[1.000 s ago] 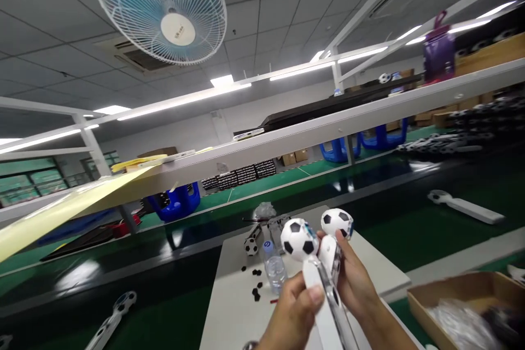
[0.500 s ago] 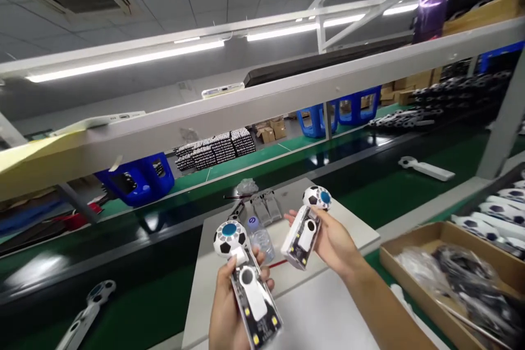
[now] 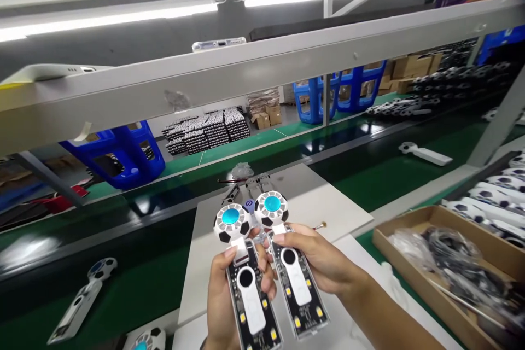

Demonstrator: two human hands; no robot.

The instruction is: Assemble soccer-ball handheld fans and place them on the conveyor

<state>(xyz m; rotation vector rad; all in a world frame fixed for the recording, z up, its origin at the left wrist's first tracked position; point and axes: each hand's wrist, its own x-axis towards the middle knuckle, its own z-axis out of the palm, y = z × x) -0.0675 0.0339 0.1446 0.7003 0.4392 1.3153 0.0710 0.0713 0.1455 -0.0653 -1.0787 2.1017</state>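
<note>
My left hand (image 3: 221, 298) is closed around a soccer-ball-headed device (image 3: 251, 299), thumb near its neck. It has a black-and-white ball head with a blue disc, and a clear handle showing a black circuit board, yellow-white LEDs and a white strip. A matching soccer-ball-headed device (image 3: 301, 292) is gripped in my right hand (image 3: 324, 254), thumb across the neck. The two stand side by side, faces up, heads nearly touching. Behind them a clear bottle with a purple cap (image 3: 249, 205) is mostly hidden. Small clear-handled pieces (image 3: 259, 181) lie at the back of the white board (image 3: 336, 197).
Similar devices lie on the green belt at left (image 3: 84, 298) and right (image 3: 426, 154). A cardboard box (image 3: 385, 229) of bagged cables stands at right, beside piled white ball-headed parts (image 3: 488, 202). A grey shelf beam (image 3: 287, 60) crosses ahead, with a phone (image 3: 219, 44) on it.
My right hand has brought its device leftward and down beside the left one, turning its face toward me. The camera view has tilted down, and another device's head shows at the bottom left.
</note>
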